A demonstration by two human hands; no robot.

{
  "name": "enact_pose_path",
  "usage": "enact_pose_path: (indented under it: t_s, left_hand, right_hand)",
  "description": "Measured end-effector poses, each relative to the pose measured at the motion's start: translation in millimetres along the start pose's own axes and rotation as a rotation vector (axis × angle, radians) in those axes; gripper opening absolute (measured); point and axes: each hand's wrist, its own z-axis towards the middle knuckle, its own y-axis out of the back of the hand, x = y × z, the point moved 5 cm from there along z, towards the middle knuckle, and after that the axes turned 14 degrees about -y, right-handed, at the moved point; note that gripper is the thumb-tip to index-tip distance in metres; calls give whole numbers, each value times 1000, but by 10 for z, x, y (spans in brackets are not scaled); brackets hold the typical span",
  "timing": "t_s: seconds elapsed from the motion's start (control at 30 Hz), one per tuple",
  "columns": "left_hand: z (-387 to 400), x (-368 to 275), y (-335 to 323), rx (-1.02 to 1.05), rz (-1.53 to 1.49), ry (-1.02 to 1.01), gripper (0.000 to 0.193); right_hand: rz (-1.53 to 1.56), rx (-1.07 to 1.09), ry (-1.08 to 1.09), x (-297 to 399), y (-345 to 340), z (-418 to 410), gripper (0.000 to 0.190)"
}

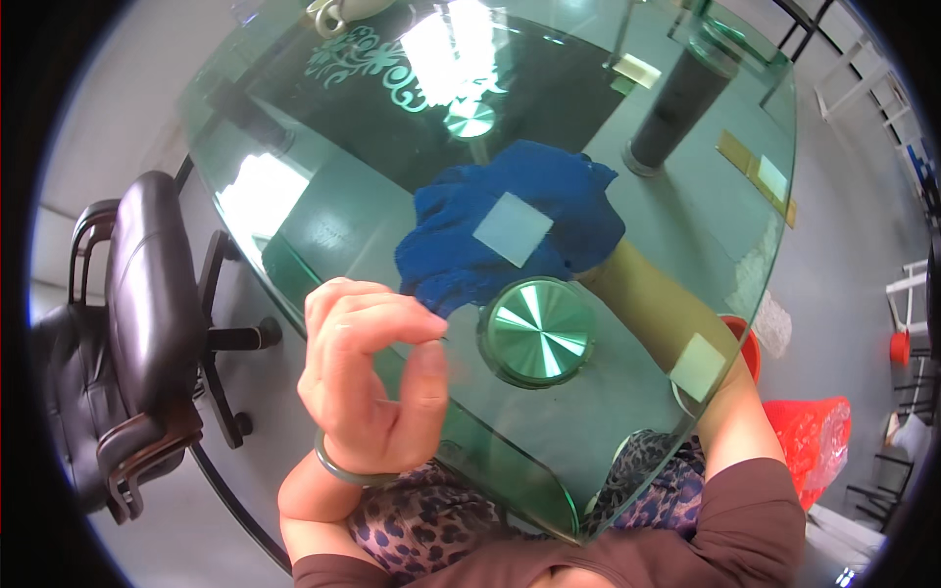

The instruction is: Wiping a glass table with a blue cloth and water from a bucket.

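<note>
My left hand [371, 375] is raised over the near left part of the glass table top [654, 294], thumb and index fingertips pinched together. A tiny dark sliver shows at the fingertips, too small to name. A bangle circles that wrist. Through the glass, my right forearm [654, 309] appears greenish, reaching beneath the top toward a crumpled blue cloth [448, 220]. The cloth hides my right hand, so its grip cannot be seen. A pale square [513, 229] overlaps the cloth in view. Just below the cloth is a round shiny disc [540, 331].
Left of the table stands a dark padded office chair [151, 294]. Another pale square [698, 367] lies near the right edge. A dark cylindrical table leg [684, 103] is at the far right. A red plastic bag [805, 441] sits right of my arm. A pale handled vessel [345, 11] is at the far edge.
</note>
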Motion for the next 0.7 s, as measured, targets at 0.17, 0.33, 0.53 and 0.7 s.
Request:
enact_pose_path:
  t_s: [0.17, 0.33, 0.53, 0.7]
  left_hand:
    - [-64, 45, 16, -12, 6, -7, 24]
    - [11, -16, -18, 19, 23, -16, 25]
    - [-10, 5, -35, 22, 9, 33, 18]
    - [-66, 40, 28, 25, 26, 97, 14]
  right_hand:
    - [-608, -255, 61, 598, 226, -347, 21]
    - [-346, -714, -173, 508, 1080, -902, 22]
    - [10, -935, -142, 587, 1634, -1158, 19]
    - [-630, -607, -160, 965, 571, -1165, 25]
